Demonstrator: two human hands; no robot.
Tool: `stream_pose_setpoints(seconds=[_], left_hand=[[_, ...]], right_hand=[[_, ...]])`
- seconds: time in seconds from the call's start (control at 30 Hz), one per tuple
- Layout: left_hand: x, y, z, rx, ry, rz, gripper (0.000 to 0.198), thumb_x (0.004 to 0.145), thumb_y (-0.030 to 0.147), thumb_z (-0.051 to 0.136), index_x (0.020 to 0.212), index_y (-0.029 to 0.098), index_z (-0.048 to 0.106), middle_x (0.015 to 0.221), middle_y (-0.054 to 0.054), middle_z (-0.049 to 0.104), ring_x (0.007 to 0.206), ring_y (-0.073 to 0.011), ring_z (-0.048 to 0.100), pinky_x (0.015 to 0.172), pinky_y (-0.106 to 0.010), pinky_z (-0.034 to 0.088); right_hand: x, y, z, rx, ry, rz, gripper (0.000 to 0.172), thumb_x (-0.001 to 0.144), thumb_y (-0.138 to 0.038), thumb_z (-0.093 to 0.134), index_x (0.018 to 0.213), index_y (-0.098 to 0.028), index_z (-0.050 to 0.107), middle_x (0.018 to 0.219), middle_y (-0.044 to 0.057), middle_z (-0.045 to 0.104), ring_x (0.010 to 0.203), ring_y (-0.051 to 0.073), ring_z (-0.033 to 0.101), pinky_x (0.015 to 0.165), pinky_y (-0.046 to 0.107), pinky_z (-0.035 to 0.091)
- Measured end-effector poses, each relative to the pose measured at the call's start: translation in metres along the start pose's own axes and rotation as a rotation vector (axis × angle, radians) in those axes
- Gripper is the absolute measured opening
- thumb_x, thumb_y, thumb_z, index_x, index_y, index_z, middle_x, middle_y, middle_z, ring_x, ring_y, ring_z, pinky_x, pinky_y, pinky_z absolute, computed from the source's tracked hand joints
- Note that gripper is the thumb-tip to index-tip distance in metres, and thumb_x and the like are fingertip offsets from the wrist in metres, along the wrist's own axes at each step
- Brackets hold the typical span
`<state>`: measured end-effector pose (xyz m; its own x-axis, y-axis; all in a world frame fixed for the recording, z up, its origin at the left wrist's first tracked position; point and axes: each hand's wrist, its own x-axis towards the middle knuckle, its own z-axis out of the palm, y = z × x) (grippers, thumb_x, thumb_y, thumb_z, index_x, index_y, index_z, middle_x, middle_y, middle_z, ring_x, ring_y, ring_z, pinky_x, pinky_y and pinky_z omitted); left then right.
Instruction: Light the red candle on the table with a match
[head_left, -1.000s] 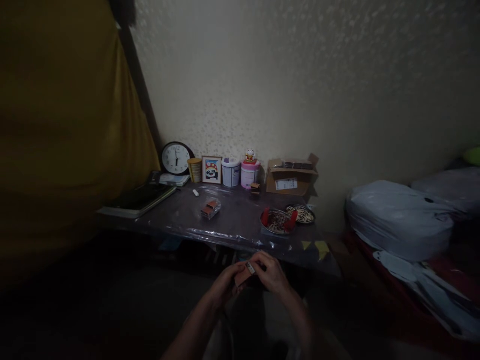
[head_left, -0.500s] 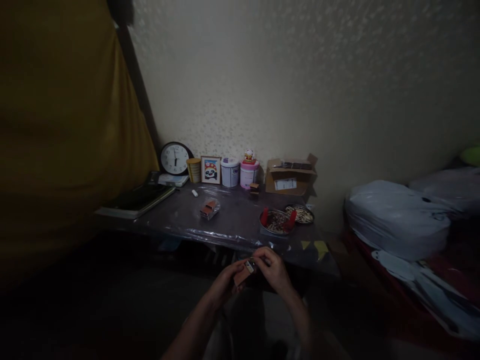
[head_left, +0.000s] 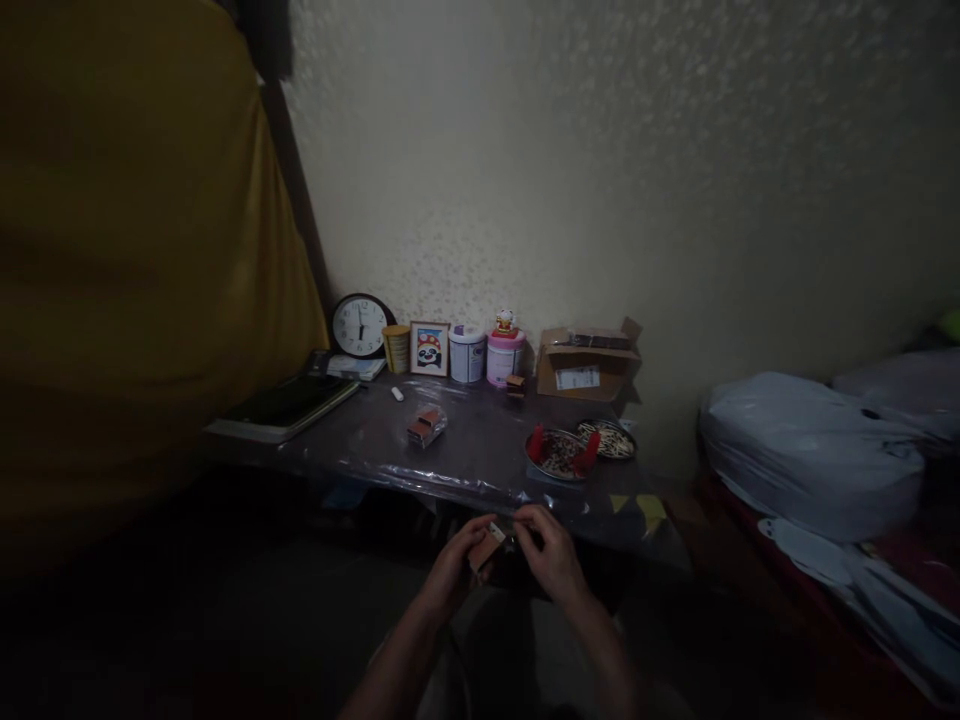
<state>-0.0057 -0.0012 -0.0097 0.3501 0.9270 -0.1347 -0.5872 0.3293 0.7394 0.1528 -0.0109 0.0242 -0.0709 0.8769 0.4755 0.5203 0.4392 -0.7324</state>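
Observation:
My left hand is closed around a small brown matchbox, held tilted in front of the table's near edge. A pale end of the box shows at its upper right. My right hand is just to the right, thumb and index finger pinched together close to that pale end. What the pinch holds, if anything, is too small and dim to make out. Beyond the hands stand a round dish with small dark and light bits and two red pieces, and a second dish of pale matchsticks.
Plastic-wrapped matchboxes lie mid-table. Along the wall stand a clock, a yellow cup, a framed panda picture, two tubs and an open cardboard box. A yellow curtain hangs left; a white bag sits right.
The right fingers have shifted slightly away from the matchbox's end, to the right. The left hand keeps hold of the box. The whole view has shifted a little.

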Motion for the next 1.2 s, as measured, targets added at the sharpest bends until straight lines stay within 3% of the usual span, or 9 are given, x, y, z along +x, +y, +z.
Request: stream_pose_setpoints(seconds=[0.17,0.27,0.37,0.53,0.83,1.2], left_hand=[[-0.001,0.0,0.001,0.012,0.034,0.051,0.03,0.07,0.028,0.057,0.098,0.019,0.063,0.083,-0.004,0.064,0.065,-0.0134,0.057,0.05,-0.021,0.037],[0.0,-0.002,-0.002,0.03,0.05,0.066,0.03,0.07,0.029,0.056,0.098,0.018,0.061,0.084,-0.004,0.064,0.066,-0.0151,0.059,0.053,-0.023,0.04],[0.001,-0.002,-0.004,0.056,0.067,0.094,0.029,0.071,0.028,0.055,0.097,0.018,0.062,0.088,-0.005,0.066,0.08,-0.0193,0.061,0.065,-0.027,0.044],[0.001,-0.001,-0.006,0.114,0.112,0.162,0.03,0.068,0.029,0.057,0.094,0.017,0.064,0.093,-0.006,0.066,0.092,-0.0217,0.058,0.08,-0.03,0.041],[0.0,-0.002,-0.004,0.198,0.126,0.186,0.028,0.071,0.035,0.055,0.093,0.019,0.061,0.088,-0.001,0.063,0.066,-0.0147,0.056,0.06,-0.025,0.041],[0.004,-0.006,-0.003,0.254,0.122,0.207,0.014,0.07,0.034,0.056,0.075,0.021,0.055,0.065,0.004,0.055,0.058,-0.0143,0.053,0.06,-0.027,0.04]], right_hand=[[-0.008,-0.012,0.009,-0.249,-0.112,-0.105,0.011,0.085,-0.026,0.047,0.091,-0.022,0.056,0.089,0.003,0.061,0.085,0.017,0.058,0.077,0.029,0.046],[-0.011,-0.015,0.014,-0.282,-0.139,-0.118,0.013,0.083,-0.026,0.051,0.095,-0.023,0.055,0.091,0.002,0.061,0.087,0.018,0.057,0.078,0.03,0.046],[-0.013,-0.016,0.018,-0.276,-0.158,-0.124,0.02,0.081,-0.026,0.055,0.101,-0.024,0.053,0.097,0.003,0.061,0.092,0.02,0.056,0.081,0.032,0.045],[-0.017,-0.016,0.023,-0.298,-0.15,-0.142,0.032,0.079,-0.032,0.059,0.109,-0.024,0.052,0.107,0.005,0.06,0.101,0.023,0.054,0.088,0.038,0.043],[-0.02,-0.017,0.029,-0.365,-0.155,-0.139,0.042,0.072,-0.031,0.065,0.111,-0.021,0.051,0.107,0.008,0.059,0.101,0.026,0.053,0.088,0.042,0.043],[-0.019,-0.021,0.031,-0.377,-0.159,-0.163,0.028,0.079,-0.022,0.052,0.107,-0.021,0.054,0.098,0.007,0.06,0.095,0.024,0.055,0.087,0.04,0.044]])
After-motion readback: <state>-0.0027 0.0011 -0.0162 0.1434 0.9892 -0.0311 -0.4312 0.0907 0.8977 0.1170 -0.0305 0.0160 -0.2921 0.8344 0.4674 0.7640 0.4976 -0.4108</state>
